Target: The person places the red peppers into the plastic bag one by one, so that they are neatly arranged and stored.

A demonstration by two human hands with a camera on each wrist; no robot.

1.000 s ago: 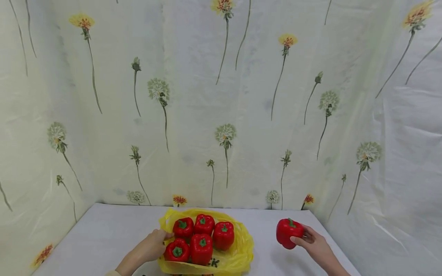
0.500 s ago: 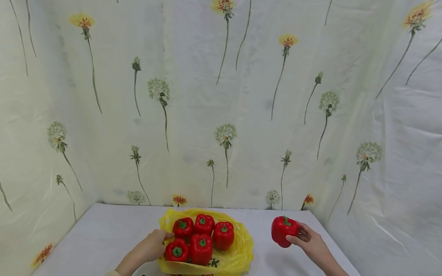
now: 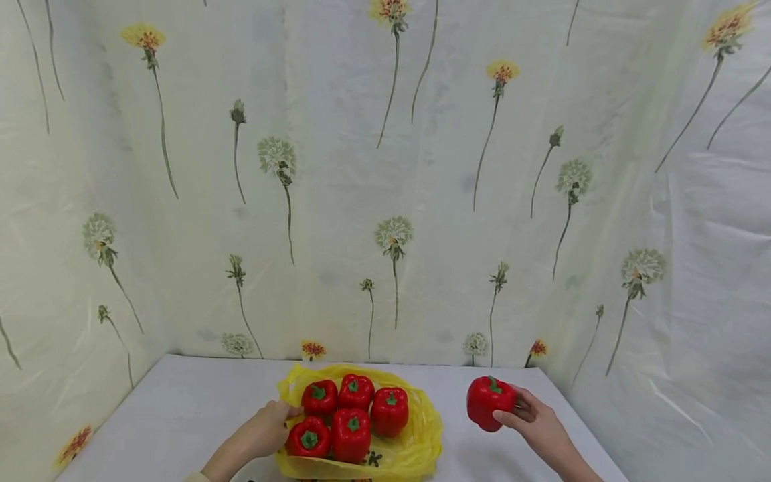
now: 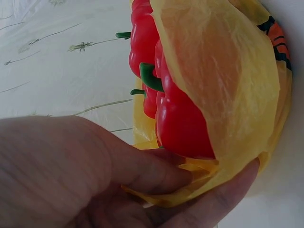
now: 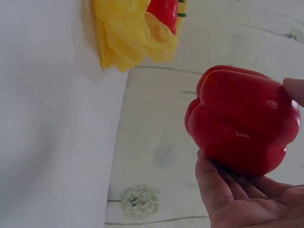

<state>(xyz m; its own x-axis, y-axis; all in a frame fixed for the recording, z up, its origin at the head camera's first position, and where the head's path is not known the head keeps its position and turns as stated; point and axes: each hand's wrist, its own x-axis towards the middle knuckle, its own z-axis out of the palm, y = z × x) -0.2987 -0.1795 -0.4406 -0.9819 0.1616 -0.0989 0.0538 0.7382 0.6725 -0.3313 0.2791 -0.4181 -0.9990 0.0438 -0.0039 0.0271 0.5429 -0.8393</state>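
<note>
A yellow plastic bag (image 3: 415, 445) lies spread open on the table with several red bell peppers (image 3: 351, 435) standing inside, green stems up. At the bag's left edge, my left hand (image 3: 271, 428) pinches the thin plastic between thumb and fingers; the left wrist view shows the film (image 4: 223, 95) partly covering the peppers. My right hand (image 3: 539, 425) grips one red bell pepper (image 3: 489, 404) above the table, right of the bag. In the right wrist view, fingers lie under this pepper (image 5: 242, 123) and the thumb is on its other side.
The white table (image 3: 211, 388) extends left and right of the bag. Behind it and at both sides hangs a pale curtain (image 3: 337, 201) printed with dandelions. Dark lettering (image 3: 371, 459) shows on the bag's front.
My right hand has moved a little to the left with the bell pepper, toward the bag. The left hand and the bag have stayed where they were.
</note>
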